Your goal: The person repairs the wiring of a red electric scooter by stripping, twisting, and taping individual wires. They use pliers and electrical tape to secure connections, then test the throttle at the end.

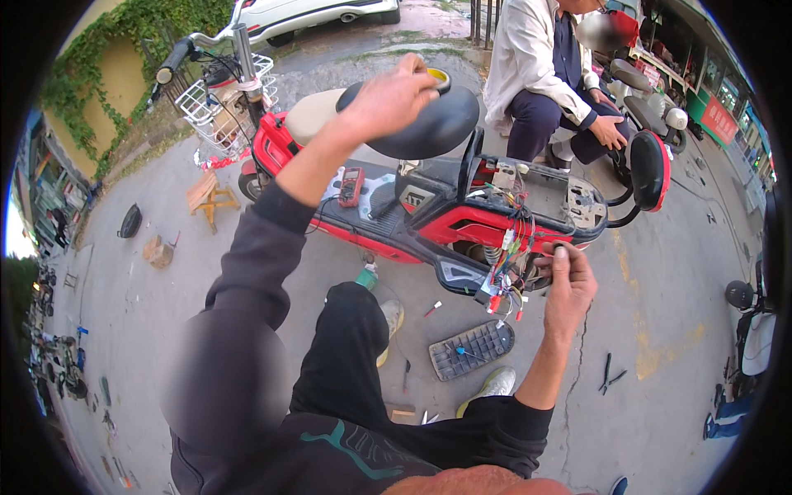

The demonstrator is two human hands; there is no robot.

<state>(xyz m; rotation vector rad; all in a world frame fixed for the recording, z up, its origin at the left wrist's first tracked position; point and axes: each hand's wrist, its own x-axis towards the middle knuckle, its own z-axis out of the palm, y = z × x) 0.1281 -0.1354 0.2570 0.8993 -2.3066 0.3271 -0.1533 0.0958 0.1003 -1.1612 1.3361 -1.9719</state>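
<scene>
My left hand (389, 101) reaches across to the scooter's black seat (433, 128), its fingers closed on a roll of tape (440, 79) with a yellow inner ring. My right hand (569, 285) is raised beside the rear of the red electric scooter (429, 219), thumb and fingers pinched. A small dark bit shows at its fingertips, too small to name. Just left of that hand hangs a bundle of coloured wires (505, 256) with white and red connectors, spilling from the opened rear body.
A red multimeter (351, 186) lies on the footboard. On the ground are a ribbed black panel (472, 350) with a blue-handled tool, pliers (610, 375), a green bottle-like object (368, 276) and a wooden stool (211, 198). A seated person (544, 82) is beyond the scooter.
</scene>
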